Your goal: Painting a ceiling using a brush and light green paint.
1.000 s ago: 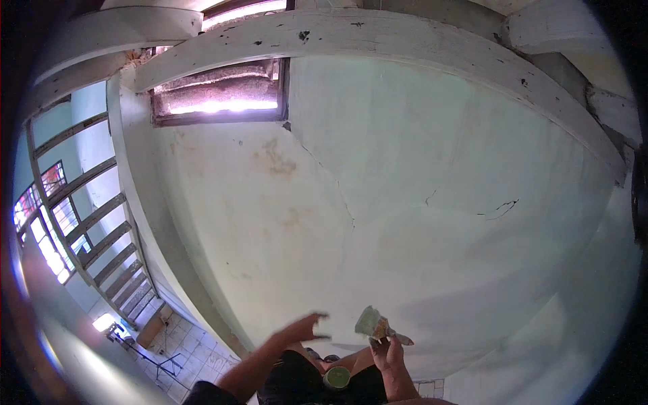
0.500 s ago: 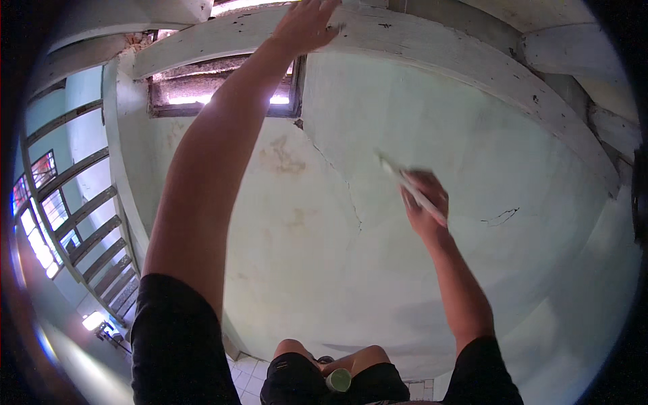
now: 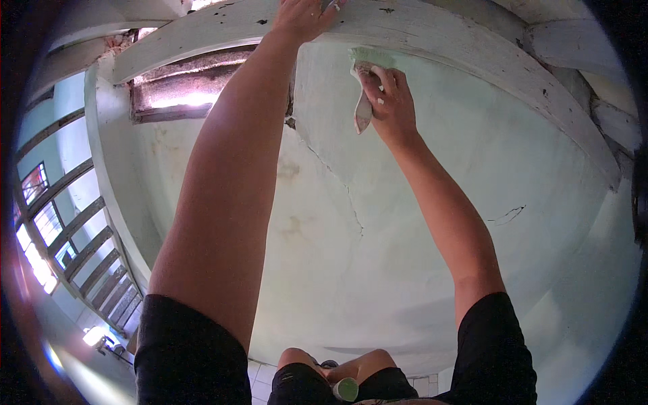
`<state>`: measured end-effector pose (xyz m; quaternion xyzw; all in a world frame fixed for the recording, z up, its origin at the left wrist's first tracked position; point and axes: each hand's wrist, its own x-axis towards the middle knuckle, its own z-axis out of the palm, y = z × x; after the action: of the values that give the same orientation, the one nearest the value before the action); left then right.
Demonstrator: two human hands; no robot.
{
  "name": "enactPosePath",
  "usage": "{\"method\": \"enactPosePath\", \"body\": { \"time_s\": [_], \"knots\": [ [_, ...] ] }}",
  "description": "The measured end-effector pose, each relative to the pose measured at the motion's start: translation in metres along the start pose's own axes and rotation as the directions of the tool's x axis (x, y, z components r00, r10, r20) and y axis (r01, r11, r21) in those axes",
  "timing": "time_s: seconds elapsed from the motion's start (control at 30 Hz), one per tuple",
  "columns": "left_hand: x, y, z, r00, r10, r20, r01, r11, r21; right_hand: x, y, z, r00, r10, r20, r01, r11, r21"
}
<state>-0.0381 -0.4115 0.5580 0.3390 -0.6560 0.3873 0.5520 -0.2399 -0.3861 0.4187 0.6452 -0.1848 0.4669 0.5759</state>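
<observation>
A paintbrush [image 3: 363, 116] with a pale, worn handle is gripped in my right hand [image 3: 391, 101], whose fingers close round it near the bristles. Its bristles press on the pale green wall [image 3: 418, 223] just under the white wooden beam [image 3: 432, 30], where a wetter green patch shows. My left hand [image 3: 304, 15] lies against that beam, thumb apart from the fingers; the fingertips run past the top edge of the picture. White specks of paint dot both hands. Low down, between my legs, is a small round container [image 3: 346, 389] with light green inside.
A window opening [image 3: 185, 88] with weathered boards sits behind my left forearm. Wooden stairs or slats [image 3: 77, 223] rise at the left, near a bright lamp [image 3: 96, 335]. A crack [image 3: 331, 172] runs down the wall, and a shorter crack [image 3: 509, 214] marks its right side.
My right hand has carried the paintbrush up and left from mid-wall to just below the beam, bristles now against the wall. The left hand stays on the beam as the view shifts slightly.
</observation>
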Motion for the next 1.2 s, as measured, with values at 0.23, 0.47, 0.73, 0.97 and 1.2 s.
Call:
{"method": "enactPosePath", "body": {
  "time_s": [0.23, 0.47, 0.73, 0.97, 1.2],
  "knots": [
    [-0.004, 0.005, -0.004, 0.999, 0.043, -0.018, -0.043, 0.999, -0.028, -0.012, 0.019, 0.006, 0.998, 0.0, 0.069, -0.005, 0.998, 0.063],
    [-0.003, 0.015, -0.023, 0.999, -0.02, 0.033, 0.023, 0.995, -0.093, 0.007, 0.011, -0.02, 0.999, -0.03, 0.041, 0.024, 0.99, 0.14],
    [0.002, 0.006, -0.016, 0.986, -0.084, 0.143, 0.089, 0.996, -0.026, -0.013, 0.017, -0.024, 0.94, -0.023, 0.34, -0.072, 0.961, 0.265],
    [0.006, 0.019, -0.023, 0.979, -0.142, 0.144, 0.151, 0.987, -0.055, -0.01, 0.049, -0.022, 0.96, -0.211, 0.184, 0.185, 0.971, 0.15],
    [0.004, 0.024, -0.038, 0.959, -0.157, 0.236, 0.169, 0.985, -0.029, -0.057, -0.013, -0.039, 0.574, -0.308, 0.759, -0.186, 0.853, 0.487]
  ]
}}
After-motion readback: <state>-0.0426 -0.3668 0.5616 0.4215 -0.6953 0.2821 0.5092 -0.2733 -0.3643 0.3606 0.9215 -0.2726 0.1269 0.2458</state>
